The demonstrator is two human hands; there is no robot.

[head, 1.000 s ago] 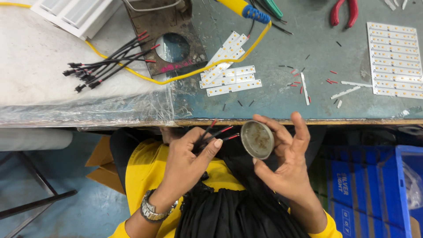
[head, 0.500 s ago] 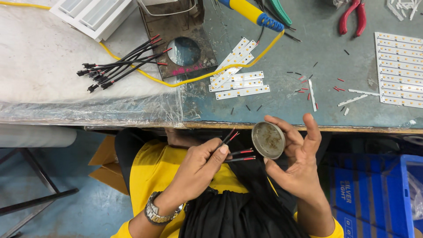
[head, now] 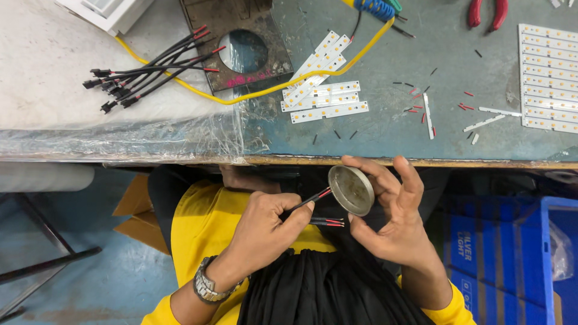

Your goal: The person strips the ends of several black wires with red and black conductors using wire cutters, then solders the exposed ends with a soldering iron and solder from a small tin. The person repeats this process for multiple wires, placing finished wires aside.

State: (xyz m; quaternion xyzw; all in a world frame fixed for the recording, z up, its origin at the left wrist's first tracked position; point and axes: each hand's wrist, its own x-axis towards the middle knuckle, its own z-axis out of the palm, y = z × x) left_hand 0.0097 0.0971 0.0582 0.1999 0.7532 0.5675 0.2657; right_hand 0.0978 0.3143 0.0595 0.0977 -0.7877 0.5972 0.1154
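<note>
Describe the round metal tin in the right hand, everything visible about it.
The round tin is a shallow, dull grey metal disc with a raised rim, tilted so its face shows. The right hand grips its rim below the bench edge. The left hand points red-tipped black wires at its left edge.

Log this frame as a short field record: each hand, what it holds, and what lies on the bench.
left hand: pinches red-and-black wires, tips toward the disc
right hand: holds round metal disc by its edge
position: both below the bench edge, over the lap
bench: wire bundle, white LED strips, yellow cable, red pliers
</note>
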